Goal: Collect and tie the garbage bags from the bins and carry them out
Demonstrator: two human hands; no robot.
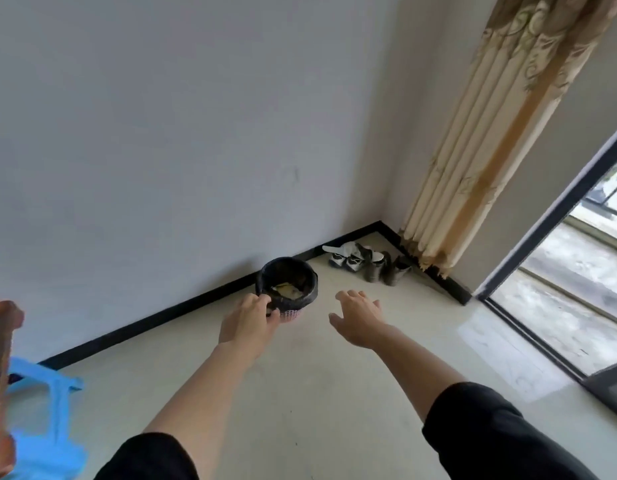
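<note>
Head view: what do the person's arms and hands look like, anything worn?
The left hand and right hand are bare: no gloves, and no ring or watch that I can see. Both arms wear black; the left sleeve and right sleeve end near the elbow, leaving the forearms uncovered.

Small round pink mesh plastic bin (290,314) w/ glossy black plastic liner bag (310,291); cream fabric curtain (480,140), tan swirl pattern; light-blue plastic stool (47,427); black skirting board (161,322).

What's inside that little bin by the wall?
A black garbage bag lines the bin, with some yellowish scraps on top. Anything beneath them is hidden.
</note>
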